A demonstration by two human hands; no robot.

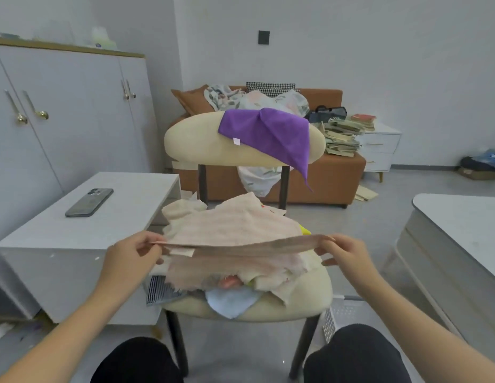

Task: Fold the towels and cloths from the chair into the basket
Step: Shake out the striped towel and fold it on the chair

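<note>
Both the left hand (131, 251) and right hand (344, 251) pinch their fingers on opposite corners of a pale pink woven cloth (235, 239), stretched above the heaped cream upholstered chair (310, 294), where its trailing edge could snag and drag loose cloths off.

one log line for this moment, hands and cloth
left hand: pinching pink cloth edge | right hand: pinching opposite edge | cloth: stretched over pile on chair | purple towel: on backrest
</note>
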